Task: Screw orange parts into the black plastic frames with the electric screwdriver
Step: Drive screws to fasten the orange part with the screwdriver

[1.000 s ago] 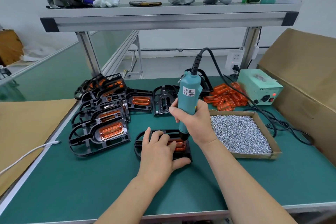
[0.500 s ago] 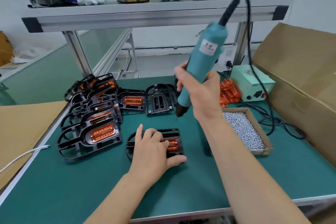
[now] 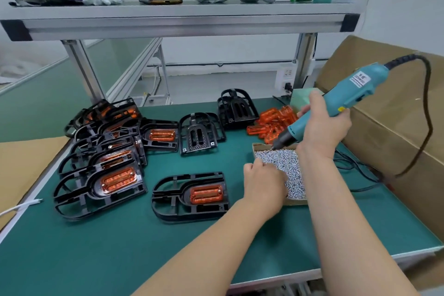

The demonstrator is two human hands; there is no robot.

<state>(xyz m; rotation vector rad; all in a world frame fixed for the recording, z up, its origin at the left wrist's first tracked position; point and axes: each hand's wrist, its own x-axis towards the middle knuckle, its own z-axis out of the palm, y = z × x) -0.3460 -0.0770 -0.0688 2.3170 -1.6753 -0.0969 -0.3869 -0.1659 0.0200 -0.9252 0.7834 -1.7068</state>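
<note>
Screwdriver (image 3: pixel 348 94): gripped by right hand (image 3: pixel 322 127), tip over tray (image 3: pixel 296 201).
Left hand (image 3: pixel 263 182): in tray's screws (image 3: pixel 286 163); fingers hidden, grip unclear.
Frame (image 3: pixel 186 196): left of tray, on surface (image 3: pixel 120 247).

Left hand (image 3: pixel 263 182) grip — hidden over screws (image 3: pixel 286 163)

One wide-angle view looks from the person's head, forward and down across the green desk (image 3: pixel 96 259). The left hand (image 3: pixel 263 182) and right hand (image 3: pixel 322 127) sit close below the lens, and the shelf (image 3: pixel 168 24) spans the far top.
</note>
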